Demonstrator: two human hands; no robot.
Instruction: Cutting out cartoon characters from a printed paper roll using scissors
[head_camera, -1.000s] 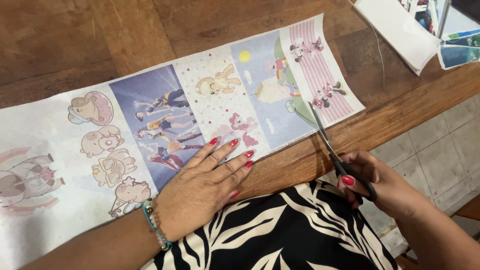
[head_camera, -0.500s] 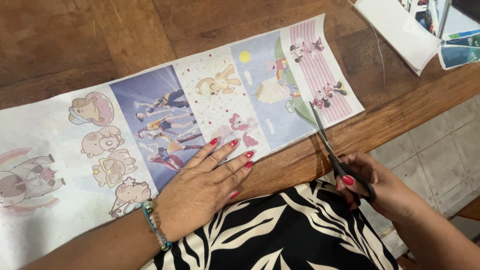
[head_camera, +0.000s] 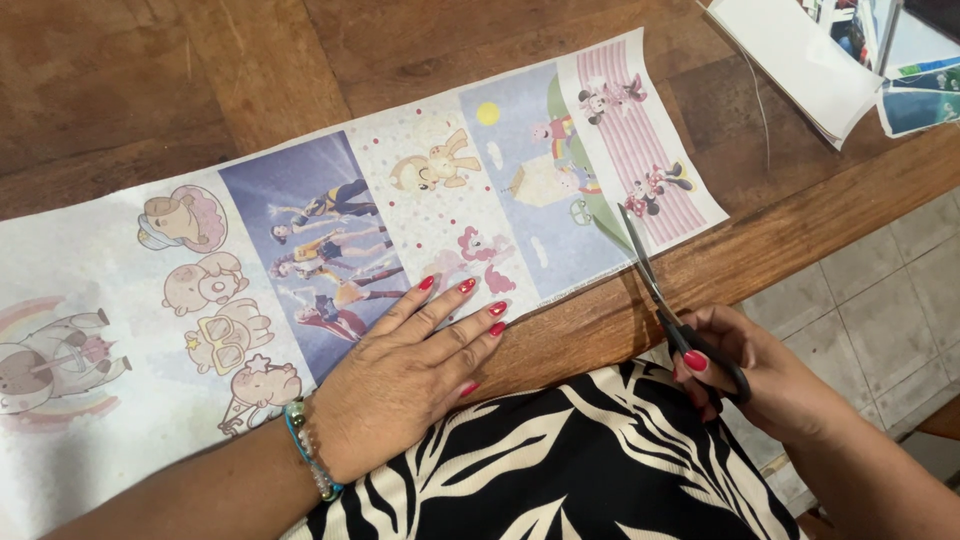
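A long printed sheet (head_camera: 330, 240) with several cartoon panels lies across the wooden table (head_camera: 250, 70). My left hand (head_camera: 410, 375) lies flat on the sheet's near edge, fingers spread, pressing it down. My right hand (head_camera: 760, 375) grips black scissors (head_camera: 665, 300) by the handles. The blades point away from me and cut into the sheet's near edge, between the blue panel and the pink striped panel (head_camera: 645, 150).
A stack of white sheets (head_camera: 800, 65) and more printed pictures (head_camera: 915, 90) lie at the far right corner of the table. Black-and-white patterned cloth (head_camera: 560, 470) covers my lap. A tiled floor (head_camera: 880, 290) shows to the right of the table edge.
The scissors have pushed a little further into the sheet along the line beside the pink panel. My left hand has stayed put.
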